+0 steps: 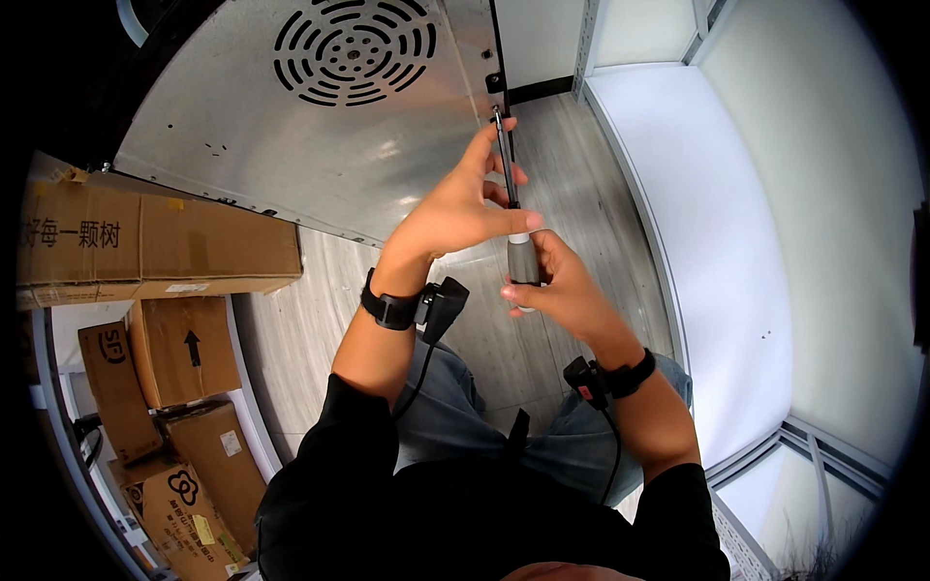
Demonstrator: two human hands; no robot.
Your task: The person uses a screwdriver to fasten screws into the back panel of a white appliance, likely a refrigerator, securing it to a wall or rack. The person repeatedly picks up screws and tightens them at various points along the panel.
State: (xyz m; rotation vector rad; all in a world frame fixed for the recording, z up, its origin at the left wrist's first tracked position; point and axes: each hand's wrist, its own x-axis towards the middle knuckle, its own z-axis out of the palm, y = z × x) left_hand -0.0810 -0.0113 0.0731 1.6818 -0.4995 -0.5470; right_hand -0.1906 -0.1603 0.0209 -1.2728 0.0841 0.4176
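Farthest left, and nearer the person than the left grip, smaller cardboard boxes are leaning together on a grey-framed shelf. Just beyond them, to the left of the left grip, a large cardboard box is sitting beside a metal panel. That panel is filling the space ahead and to the left of the left grip, with a round slotted vent showing in its far part.

The left grip is closing around the shaft and collar of a screwdriver, with 1 finger stretching toward the tip. A black wrist strap is circling the arm behind it. The screwdriver is running between the 2 grips, its tip meeting the panel's right edge ahead of the left grip; whether it is seated in a screw is too small to tell.

The right grip is grasping the grey handle, thumb and fingers wrapping it. Behind this grip, another black strap is circling the wrist. Pale wood-look floor is showing ahead of the right grip, and a long white shelf is stretching to its right.
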